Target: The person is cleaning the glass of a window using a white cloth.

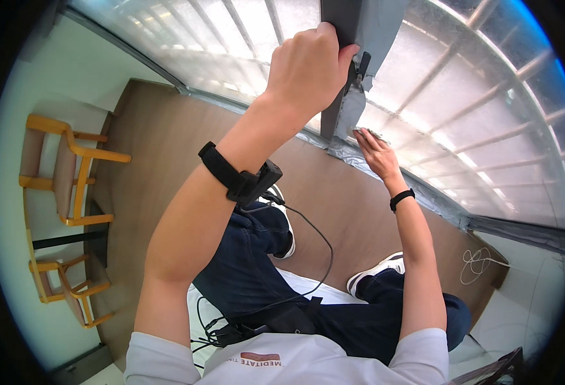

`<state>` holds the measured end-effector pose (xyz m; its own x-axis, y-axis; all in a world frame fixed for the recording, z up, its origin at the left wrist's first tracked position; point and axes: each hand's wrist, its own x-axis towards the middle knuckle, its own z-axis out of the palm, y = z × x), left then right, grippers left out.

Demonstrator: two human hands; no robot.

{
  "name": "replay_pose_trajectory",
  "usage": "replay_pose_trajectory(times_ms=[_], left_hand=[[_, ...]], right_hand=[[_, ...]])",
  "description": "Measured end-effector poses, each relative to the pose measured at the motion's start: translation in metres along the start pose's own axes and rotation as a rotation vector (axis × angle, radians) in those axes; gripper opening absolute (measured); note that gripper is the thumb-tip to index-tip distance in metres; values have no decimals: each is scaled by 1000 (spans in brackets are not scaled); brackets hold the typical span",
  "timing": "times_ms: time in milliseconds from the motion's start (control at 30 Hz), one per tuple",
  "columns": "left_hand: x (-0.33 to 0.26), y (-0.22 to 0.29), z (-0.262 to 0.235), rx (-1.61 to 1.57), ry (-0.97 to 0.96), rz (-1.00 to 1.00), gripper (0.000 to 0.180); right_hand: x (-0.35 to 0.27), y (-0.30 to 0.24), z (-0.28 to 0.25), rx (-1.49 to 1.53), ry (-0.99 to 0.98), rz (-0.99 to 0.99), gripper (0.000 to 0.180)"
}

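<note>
My left hand (308,70) is closed around the dark upright window frame (342,14), its thumb reaching across toward a black latch (363,66). Its fingertips are hidden behind the frame. Lower and to the right, my right hand (381,158) presses a small crumpled grey-white piece, probably a cloth (378,135), against the bottom corner of the right window pane (436,83). Silvery grey tape or film (352,114) lines the frame beside it, with ragged edges.
Bars show behind the hazy panes. Crumpled silvery film (353,156) runs along the sill. Wooden chairs (71,154) stand on the left. A thin white cable (476,264) lies coiled at right; a black cable (329,247) loops across my lap over the brown floor (321,192).
</note>
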<state>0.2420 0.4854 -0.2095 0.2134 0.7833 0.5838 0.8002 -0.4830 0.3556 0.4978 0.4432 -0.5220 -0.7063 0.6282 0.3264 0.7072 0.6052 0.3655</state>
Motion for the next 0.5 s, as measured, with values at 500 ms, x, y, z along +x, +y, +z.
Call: replay_pose_trajectory(times_ms=[500], left_hand=[[1, 4, -3, 4, -9, 13, 36]], right_hand=[[-24, -1, 39, -23, -271, -176, 37]])
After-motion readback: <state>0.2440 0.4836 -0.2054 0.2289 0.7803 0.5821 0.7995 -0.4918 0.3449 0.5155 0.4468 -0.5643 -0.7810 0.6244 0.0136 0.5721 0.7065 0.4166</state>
